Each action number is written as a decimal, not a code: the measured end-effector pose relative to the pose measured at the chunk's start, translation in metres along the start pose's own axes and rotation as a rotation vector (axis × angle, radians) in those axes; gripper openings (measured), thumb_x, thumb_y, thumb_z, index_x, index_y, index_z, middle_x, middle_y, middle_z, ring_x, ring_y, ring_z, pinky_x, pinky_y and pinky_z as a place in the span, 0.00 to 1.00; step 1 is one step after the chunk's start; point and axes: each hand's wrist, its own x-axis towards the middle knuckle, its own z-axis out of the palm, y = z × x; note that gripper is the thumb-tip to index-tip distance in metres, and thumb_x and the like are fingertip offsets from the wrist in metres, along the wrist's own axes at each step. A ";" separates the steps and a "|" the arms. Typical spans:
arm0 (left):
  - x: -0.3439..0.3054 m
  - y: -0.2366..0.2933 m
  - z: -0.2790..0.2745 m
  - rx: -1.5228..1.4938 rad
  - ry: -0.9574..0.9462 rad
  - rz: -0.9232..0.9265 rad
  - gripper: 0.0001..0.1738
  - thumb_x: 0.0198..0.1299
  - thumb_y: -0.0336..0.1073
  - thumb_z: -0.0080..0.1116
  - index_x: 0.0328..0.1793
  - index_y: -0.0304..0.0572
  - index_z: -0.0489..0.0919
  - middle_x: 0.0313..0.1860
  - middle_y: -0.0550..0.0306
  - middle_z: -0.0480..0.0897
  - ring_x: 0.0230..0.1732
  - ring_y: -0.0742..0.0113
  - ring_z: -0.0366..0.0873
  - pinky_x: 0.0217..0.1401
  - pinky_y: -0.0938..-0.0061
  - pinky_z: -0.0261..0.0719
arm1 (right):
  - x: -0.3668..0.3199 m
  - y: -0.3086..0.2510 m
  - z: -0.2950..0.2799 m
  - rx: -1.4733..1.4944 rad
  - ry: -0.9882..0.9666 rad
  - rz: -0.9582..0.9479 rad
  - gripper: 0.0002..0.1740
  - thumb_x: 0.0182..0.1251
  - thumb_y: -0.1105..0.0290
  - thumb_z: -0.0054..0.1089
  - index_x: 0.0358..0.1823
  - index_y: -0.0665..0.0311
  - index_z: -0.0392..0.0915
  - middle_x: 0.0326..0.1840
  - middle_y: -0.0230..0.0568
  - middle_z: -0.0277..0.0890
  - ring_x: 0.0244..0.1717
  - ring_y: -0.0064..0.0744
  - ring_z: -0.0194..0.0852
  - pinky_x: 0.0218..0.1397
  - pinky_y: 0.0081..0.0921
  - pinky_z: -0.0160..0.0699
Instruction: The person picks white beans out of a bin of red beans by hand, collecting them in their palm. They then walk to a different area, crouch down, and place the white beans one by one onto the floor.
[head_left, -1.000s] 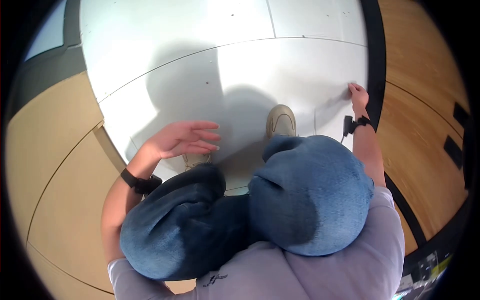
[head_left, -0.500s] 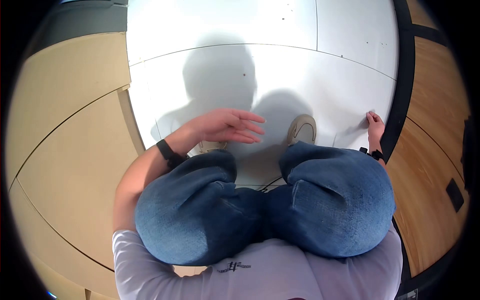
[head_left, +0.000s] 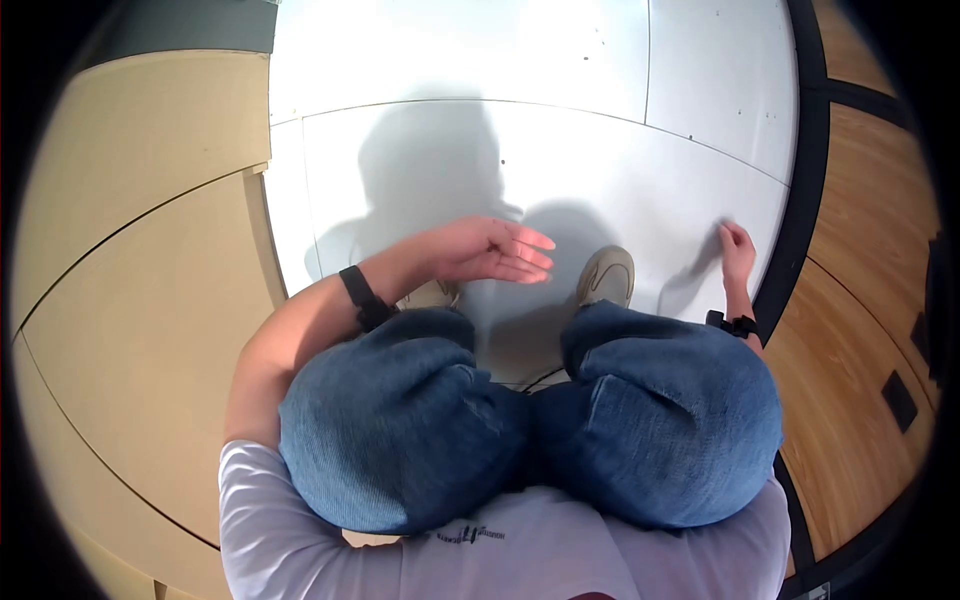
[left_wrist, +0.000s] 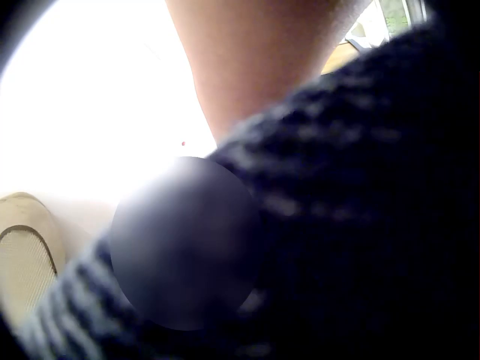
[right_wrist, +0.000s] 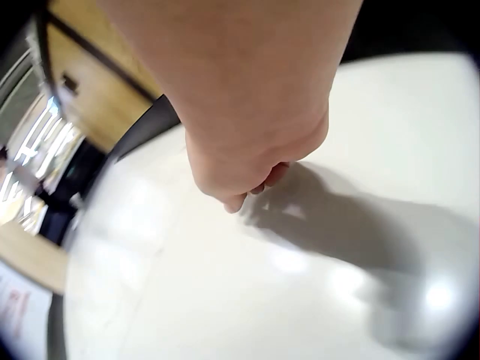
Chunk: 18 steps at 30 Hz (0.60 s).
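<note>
My right hand [head_left: 738,252] is low over the white tiled floor [head_left: 560,150], close to its dark border. Its fingers are curled together, and the fingertips come right down at the floor beside their shadow. In the right wrist view the back of the hand [right_wrist: 247,161] hides most of the fingers; I cannot tell whether something small is between them. My left hand [head_left: 490,250] hangs in front of the knees, fingers loosely extended with nothing in them. Denim trousers [left_wrist: 352,187] block much of the left wrist view, leaving the forearm or wrist [left_wrist: 255,60] above.
Two beige shoes [head_left: 607,277] stand on the floor below the bent knees [head_left: 680,410]. Beige cabinet panels [head_left: 150,250] line the left side. A black strip [head_left: 790,230] and wood panels [head_left: 860,300] run along the right. A few dark specks [head_left: 503,161] dot the tiles.
The head view has shifted, so the floor appears further right. The left hand has moved rightward over the knees. The right hand keeps curled fingers near the floor, moving slightly left lately.
</note>
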 end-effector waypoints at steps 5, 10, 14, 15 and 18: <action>0.018 -0.003 -0.012 -0.042 0.010 0.058 0.22 0.68 0.31 0.37 0.64 0.25 0.68 0.57 0.38 0.77 0.60 0.48 0.77 0.64 0.61 0.77 | -0.069 -0.254 0.078 0.032 -0.661 -0.804 0.07 0.56 0.78 0.64 0.36 0.61 0.81 0.37 0.35 0.79 0.40 0.31 0.76 0.44 0.26 0.75; 0.018 -0.001 -0.019 -0.141 0.027 0.198 0.23 0.73 0.40 0.35 0.60 0.28 0.72 0.56 0.40 0.78 0.56 0.50 0.80 0.59 0.62 0.80 | -0.120 -0.338 0.140 0.103 -0.930 -1.457 0.06 0.55 0.73 0.66 0.35 0.58 0.82 0.35 0.32 0.79 0.41 0.35 0.75 0.46 0.30 0.76; 0.003 0.001 -0.035 -0.213 -0.128 0.239 0.27 0.75 0.49 0.36 0.56 0.31 0.76 0.50 0.45 0.82 0.49 0.56 0.83 0.49 0.67 0.85 | -0.107 -0.336 0.164 0.157 -0.883 -1.398 0.07 0.59 0.68 0.65 0.38 0.57 0.83 0.37 0.34 0.80 0.41 0.35 0.76 0.46 0.32 0.76; -0.002 0.002 -0.034 -0.131 0.028 0.212 0.28 0.75 0.50 0.36 0.55 0.32 0.77 0.47 0.47 0.83 0.48 0.57 0.84 0.46 0.70 0.85 | -0.098 -0.327 0.174 0.122 -0.783 -1.226 0.07 0.60 0.67 0.64 0.39 0.57 0.83 0.38 0.35 0.80 0.41 0.36 0.76 0.46 0.32 0.77; -0.013 -0.001 -0.041 -0.175 0.078 0.199 0.28 0.75 0.50 0.36 0.54 0.32 0.78 0.43 0.48 0.85 0.48 0.60 0.84 0.44 0.72 0.85 | -0.074 -0.312 0.203 0.011 -0.722 -0.909 0.10 0.62 0.63 0.63 0.41 0.59 0.82 0.39 0.41 0.78 0.42 0.43 0.75 0.46 0.34 0.77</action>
